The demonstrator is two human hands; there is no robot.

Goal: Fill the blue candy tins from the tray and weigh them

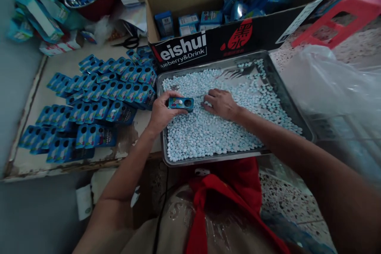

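My left hand (165, 113) is closed around a small blue box (187, 104), held over the left part of a metal tray (163, 135). Two round spots show on the box's upward face, one pale and one dark. Small pale blue and white candies (205, 139) cover much of the tray. My right hand (222, 104) reaches in among them, just right of the box, with its fingers bent down and drawn together. Whatever lies under those fingertips is hidden.
Rows of similar blue boxes (101, 91) stand on the worn table to the left. Behind the tray is a black carton (214, 43) with blue packs inside. Scissors (131, 42) and a red bowl (95, 10) sit at the back left. Right are clear plastic (327, 79) and a red stool (342, 16).
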